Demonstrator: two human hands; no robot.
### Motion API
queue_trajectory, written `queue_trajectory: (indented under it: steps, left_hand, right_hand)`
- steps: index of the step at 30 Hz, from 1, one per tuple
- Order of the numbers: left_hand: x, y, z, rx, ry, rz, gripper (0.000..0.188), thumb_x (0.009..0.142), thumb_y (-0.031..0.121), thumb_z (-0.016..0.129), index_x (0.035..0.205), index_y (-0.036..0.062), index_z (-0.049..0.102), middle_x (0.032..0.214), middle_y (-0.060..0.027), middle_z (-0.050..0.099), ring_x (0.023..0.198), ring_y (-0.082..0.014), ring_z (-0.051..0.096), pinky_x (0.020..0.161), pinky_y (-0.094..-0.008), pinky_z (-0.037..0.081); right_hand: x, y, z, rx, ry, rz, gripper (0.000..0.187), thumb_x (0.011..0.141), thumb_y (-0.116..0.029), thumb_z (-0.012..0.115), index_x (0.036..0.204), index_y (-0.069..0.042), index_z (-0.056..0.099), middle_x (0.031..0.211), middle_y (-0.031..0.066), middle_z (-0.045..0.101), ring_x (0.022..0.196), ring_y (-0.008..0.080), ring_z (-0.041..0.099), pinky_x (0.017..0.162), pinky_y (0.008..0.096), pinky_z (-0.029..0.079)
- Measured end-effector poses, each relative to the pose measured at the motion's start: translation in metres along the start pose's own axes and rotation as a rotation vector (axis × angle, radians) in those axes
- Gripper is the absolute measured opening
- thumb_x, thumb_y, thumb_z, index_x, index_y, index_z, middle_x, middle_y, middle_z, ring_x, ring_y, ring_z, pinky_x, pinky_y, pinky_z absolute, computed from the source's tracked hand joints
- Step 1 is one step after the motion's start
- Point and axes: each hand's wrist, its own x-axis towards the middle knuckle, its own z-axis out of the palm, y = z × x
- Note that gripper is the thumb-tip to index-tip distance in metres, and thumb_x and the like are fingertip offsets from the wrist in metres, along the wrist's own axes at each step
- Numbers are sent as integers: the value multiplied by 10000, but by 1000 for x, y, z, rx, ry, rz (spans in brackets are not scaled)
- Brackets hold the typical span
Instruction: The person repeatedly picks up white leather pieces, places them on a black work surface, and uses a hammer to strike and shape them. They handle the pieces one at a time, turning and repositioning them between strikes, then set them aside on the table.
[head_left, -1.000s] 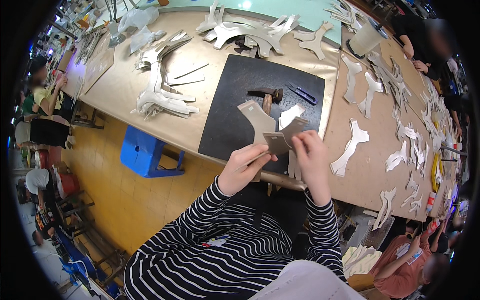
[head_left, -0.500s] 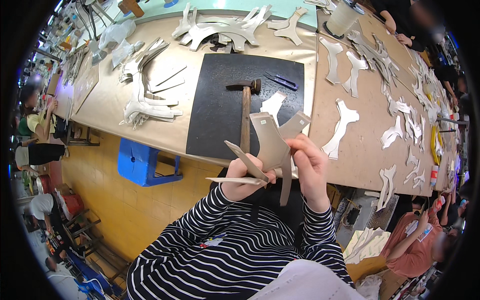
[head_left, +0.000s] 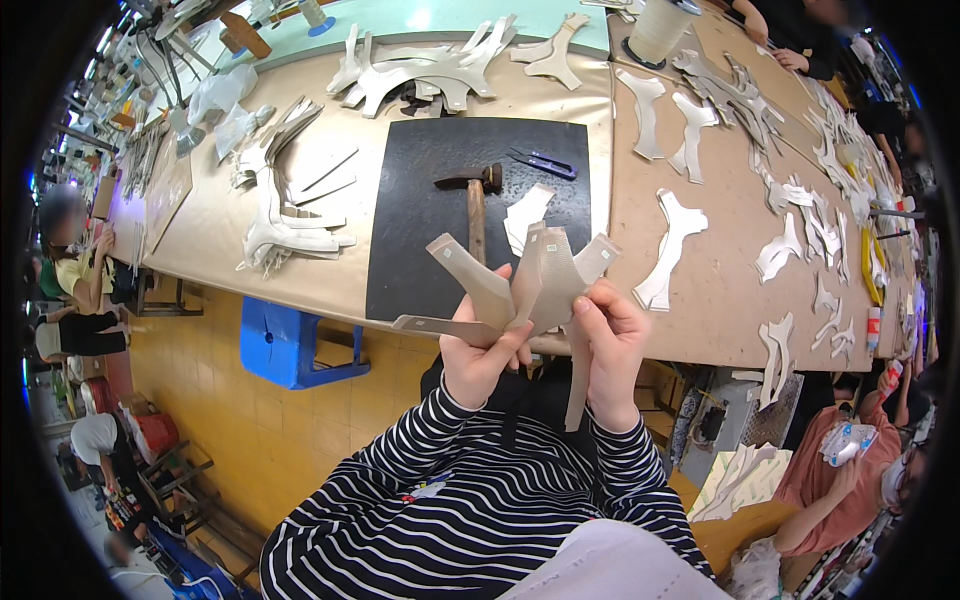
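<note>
Over the table's front edge I hold a fanned stack of beige, leather-like cut pieces [head_left: 545, 275] with branching arms. My left hand [head_left: 475, 365] is closed round the stack's lower left part, thumb on top. At its right side, my right hand [head_left: 612, 340] pinches the pieces between thumb and fingers; one strip hangs below. Just beyond lies a black mat [head_left: 415, 210], bearing a hammer [head_left: 477, 212] with a wooden handle, blue-handled thread snips [head_left: 545, 163] and a whitish cut piece [head_left: 527, 215]. The held pieces partly cover the mat's near edge.
Similar pieces lie in piles at the left [head_left: 290, 235] and far side [head_left: 430, 75], with loose ones [head_left: 672, 245] to the right. A thread cone [head_left: 660, 35] stands at the back. Below the table's left edge is a blue stool [head_left: 275, 340]. Other people work at both sides.
The held pieces have spread into a wider fan, their left arms now pointing further up. My left hand has turned, its thumb now across the pieces. The view has shifted slightly.
</note>
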Motion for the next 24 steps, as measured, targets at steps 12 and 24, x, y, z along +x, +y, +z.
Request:
queue_trajectory:
  steps: [12,24]
  left_hand:
    - [8,-12,9,288,62,22,181,892,-26,622,1051,-42,537,741,-70,639,548,-106,596,481,-201,445]
    - [21,-7,8,575,-4,50,122,857,5,645,949,-64,608,701,-92,649,568,-149,660,517,-263,504]
  right_hand:
    - [-5,17,-4,-328,127,-97,247,879,27,635,1124,41,616,904,-10,457,748,55,435,647,183,360]
    - [-11,-8,-1,-824,114,-575,256,794,12,723,1046,-13,685,1042,148,627,928,255,634,797,336,509]
